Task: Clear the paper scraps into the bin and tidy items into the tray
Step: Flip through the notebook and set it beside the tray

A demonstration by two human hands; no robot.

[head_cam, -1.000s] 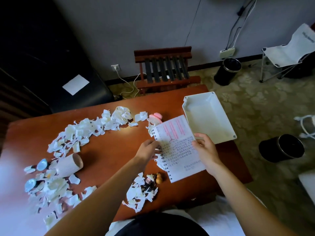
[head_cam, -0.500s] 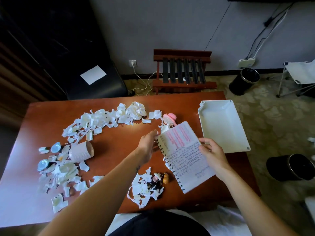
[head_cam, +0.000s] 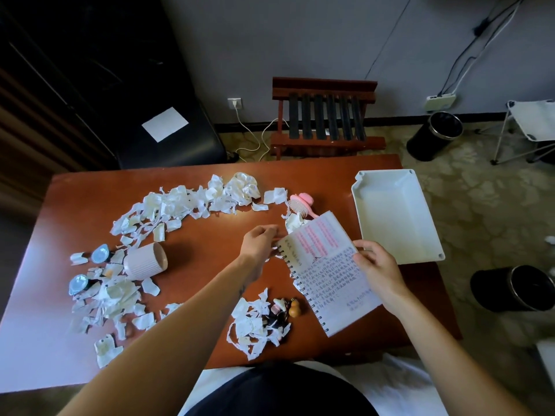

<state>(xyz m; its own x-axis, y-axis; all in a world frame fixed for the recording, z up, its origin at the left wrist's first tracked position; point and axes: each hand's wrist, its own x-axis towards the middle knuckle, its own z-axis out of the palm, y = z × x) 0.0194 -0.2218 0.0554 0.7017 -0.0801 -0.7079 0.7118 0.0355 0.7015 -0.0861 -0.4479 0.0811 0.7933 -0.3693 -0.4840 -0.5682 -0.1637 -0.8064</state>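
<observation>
2 bare forearms (head_cam: 186,322), black top (head_cam: 276,391), white garment (head_cam: 399,382) beneath.

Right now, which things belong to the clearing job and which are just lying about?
Job: paper scraps, white tray, near bin (likely), notebook gripped by left hand and right hand, pink cup, hairbrush, figurines.
Lying about: wooden rack, folding chair, far bin, power strip.
</observation>
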